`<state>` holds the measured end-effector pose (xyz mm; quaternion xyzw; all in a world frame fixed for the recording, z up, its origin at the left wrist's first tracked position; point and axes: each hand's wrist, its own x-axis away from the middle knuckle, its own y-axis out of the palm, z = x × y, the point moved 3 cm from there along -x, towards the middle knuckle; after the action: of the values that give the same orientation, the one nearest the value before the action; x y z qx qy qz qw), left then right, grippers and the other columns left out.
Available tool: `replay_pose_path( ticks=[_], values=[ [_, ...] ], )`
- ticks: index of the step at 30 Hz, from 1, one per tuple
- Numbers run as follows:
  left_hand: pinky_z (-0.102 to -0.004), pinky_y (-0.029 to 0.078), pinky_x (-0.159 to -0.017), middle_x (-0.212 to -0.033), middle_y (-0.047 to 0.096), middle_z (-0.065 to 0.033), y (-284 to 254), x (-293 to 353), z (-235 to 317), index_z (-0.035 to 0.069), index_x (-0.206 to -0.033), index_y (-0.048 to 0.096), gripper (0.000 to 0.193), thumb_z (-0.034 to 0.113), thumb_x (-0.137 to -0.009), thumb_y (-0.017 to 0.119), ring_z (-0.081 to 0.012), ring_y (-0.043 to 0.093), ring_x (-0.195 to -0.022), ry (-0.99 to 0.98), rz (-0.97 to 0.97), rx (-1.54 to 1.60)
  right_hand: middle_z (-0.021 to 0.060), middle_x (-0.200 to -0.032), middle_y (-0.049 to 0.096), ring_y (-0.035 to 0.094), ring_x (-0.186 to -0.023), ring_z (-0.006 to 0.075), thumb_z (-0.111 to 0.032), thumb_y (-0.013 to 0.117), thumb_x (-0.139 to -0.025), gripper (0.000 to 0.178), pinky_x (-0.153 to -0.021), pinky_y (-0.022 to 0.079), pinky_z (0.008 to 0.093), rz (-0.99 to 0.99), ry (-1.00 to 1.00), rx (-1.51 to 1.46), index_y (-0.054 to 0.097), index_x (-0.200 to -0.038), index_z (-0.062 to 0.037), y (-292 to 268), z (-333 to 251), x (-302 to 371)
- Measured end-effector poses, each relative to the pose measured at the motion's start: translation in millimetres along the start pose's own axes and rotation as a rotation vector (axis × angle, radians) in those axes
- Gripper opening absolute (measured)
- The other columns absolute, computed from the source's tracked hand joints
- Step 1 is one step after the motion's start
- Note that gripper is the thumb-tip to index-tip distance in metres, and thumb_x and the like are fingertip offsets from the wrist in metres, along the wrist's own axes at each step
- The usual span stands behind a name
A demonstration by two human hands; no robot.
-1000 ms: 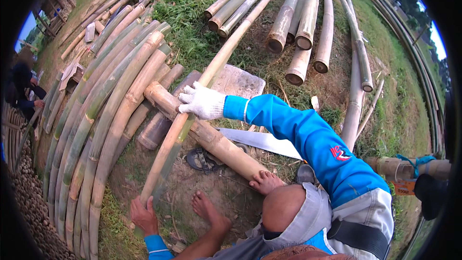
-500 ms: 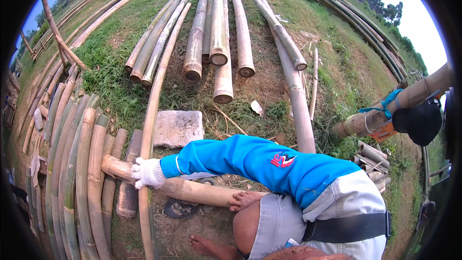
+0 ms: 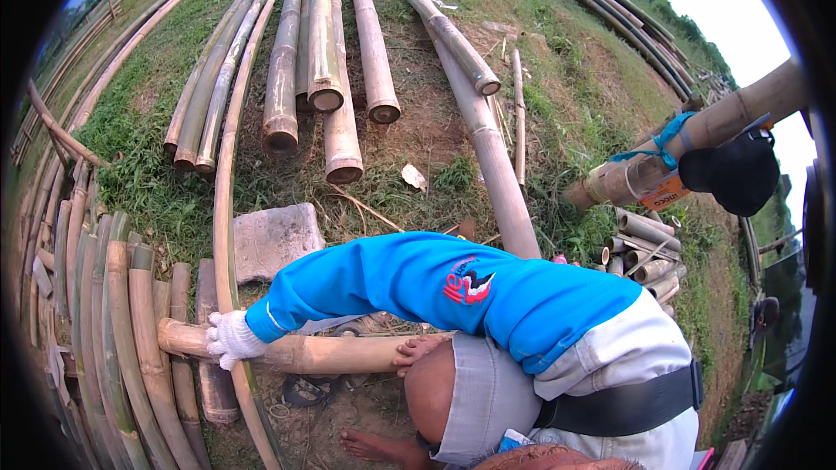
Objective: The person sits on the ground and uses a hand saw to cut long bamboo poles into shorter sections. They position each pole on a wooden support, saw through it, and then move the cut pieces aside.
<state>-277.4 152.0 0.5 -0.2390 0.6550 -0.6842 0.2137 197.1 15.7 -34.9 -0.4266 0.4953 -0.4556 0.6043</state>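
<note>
My right hand point(image 3: 230, 339), in a white glove with a blue sleeve, is closed around a long thin bamboo pole point(image 3: 221, 200). It grips where the pole crosses a short thick bamboo log point(image 3: 331, 353) lying on the ground. Bare digits point(image 3: 418, 349) rest on the log beside my bent knee point(image 3: 435, 392); I cannot tell whether they are toes or fingers. A bare foot point(image 3: 374, 447) stands below on the dirt. My left hand is out of sight.
A flat grey slab point(image 3: 277, 239) lies just beyond the log. Thick bamboo poles point(image 3: 331, 96) lie ahead on the grass and a curved stack point(image 3: 104, 339) on the left. A long pole point(image 3: 496, 165) runs right of centre. A dark cap point(image 3: 730, 176) hangs on a tied post, above short cut pieces point(image 3: 644, 252).
The view has swung round toward the grass. My gloved hand has come down the thin pole to the thick log. My bare left hand has left the picture.
</note>
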Motion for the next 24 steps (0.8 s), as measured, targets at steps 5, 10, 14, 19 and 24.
replay_pose_path(
  ticks=[5, 10, 14, 19, 24],
  values=[
    [-0.0545, 0.058, -0.085, -0.107, 0.077, -0.0212, 5.4, -8.5, -1.3, 0.007, -0.131, 0.072, 0.081, 0.062, -0.075, 0.091, -0.0451, 0.072, -0.097, 0.029, -0.017, 0.002, 0.0102, -0.128, 0.061, 0.062, -0.123, 0.0372, -0.035, 0.07, -0.092, 0.034, -0.096, 0.047, 0.0604, -0.023, 0.022, 0.069, 0.066, -0.126, -0.0364, -17.0, 52.9, 30.2],
    [-0.0542, 0.058, -0.084, -0.107, 0.077, -0.0208, 5.4, -10.8, -3.0, 0.008, -0.13, 0.072, 0.07, 0.053, -0.08, 0.089, -0.044, 0.074, -0.094, 0.106, 0.036, -0.003, 0.0088, -0.137, 0.057, 0.057, -0.132, 0.0353, -0.034, 0.072, -0.092, 0.043, -0.099, 0.047, 0.0584, -0.167, -0.011, 0.105, 0.064, -0.134, -0.0396, -24.6, 64.9, 20.9],
    [-0.0546, 0.056, -0.085, -0.106, 0.076, -0.0224, -1.5, -43.1, 36.4, 0.005, -0.125, 0.068, 0.057, 0.038, -0.084, 0.088, -0.0447, 0.073, -0.095, 0.001, 0.035, 0.192, 0.0089, -0.137, 0.057, 0.059, -0.131, 0.0344, -0.032, 0.073, -0.092, 0.04, -0.098, 0.048, 0.0572, -0.186, 0.021, 0.11, 0.065, -0.131, -0.0375, -40.3, 101.2, 18.7],
    [-0.0556, 0.055, -0.08, -0.099, 0.077, -0.0224, -12.2, -108.8, 118.9, 0.007, -0.123, 0.067, 0.058, 0.036, -0.079, 0.091, -0.0455, 0.074, -0.091, 0.006, 0.063, 0.281, 0.0104, -0.132, 0.058, 0.061, -0.125, 0.0332, -0.025, 0.074, -0.09, 0.042, -0.099, 0.049, 0.0539, -0.269, 0.212, 0.153, 0.066, -0.131, -0.0334, -42.8, 171.6, 67.7],
    [-0.0564, 0.056, -0.079, -0.096, 0.079, -0.0212, -9.2, -137.0, 147.6, 0.01, -0.124, 0.067, 0.065, 0.039, -0.072, 0.092, -0.0465, 0.075, -0.089, 0.007, 0.056, 0.258, 0.0094, -0.125, 0.059, 0.06, -0.124, 0.0324, -0.025, 0.073, -0.09, 0.036, -0.1, 0.048, 0.0542, -0.129, 0.405, 0.237, 0.067, -0.125, -0.0254, -36.2, 184.0, 92.2]
  ],
)
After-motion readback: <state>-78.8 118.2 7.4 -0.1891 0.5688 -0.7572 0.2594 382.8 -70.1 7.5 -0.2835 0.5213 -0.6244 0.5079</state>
